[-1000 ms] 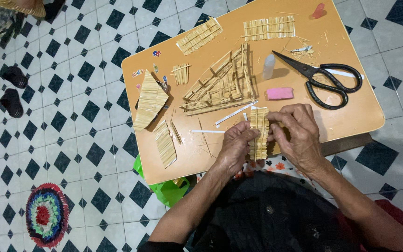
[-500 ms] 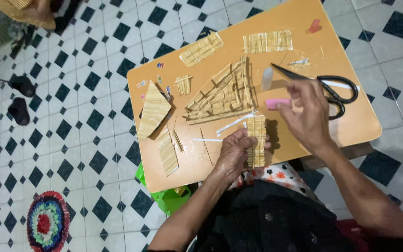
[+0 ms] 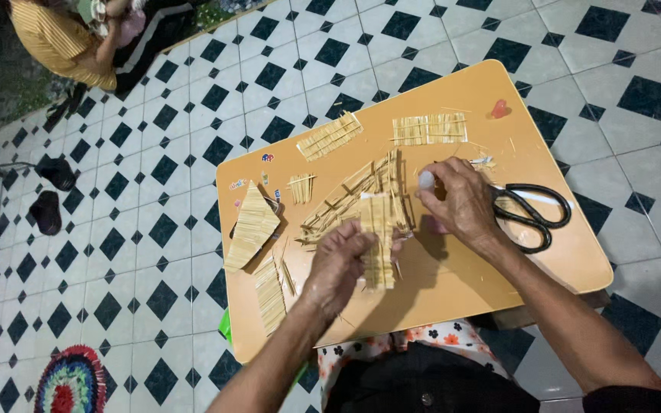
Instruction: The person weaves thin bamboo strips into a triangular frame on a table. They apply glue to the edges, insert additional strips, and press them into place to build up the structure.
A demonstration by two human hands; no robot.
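Stick panel held over the orange table, glue tube close by.

The left hand [image 3: 340,264] is clamped on a flat panel of pale sticks [image 3: 379,239], its long axis running twelve to six. The right hand [image 3: 460,203], at two o'clock from the panel and just beside its top end, pinches a small whitish tube [image 3: 426,180]. The panel is straw-coloured and ribbed, hovering above the orange table [image 3: 453,275]; black scissors [image 3: 533,216] lie at three o'clock.
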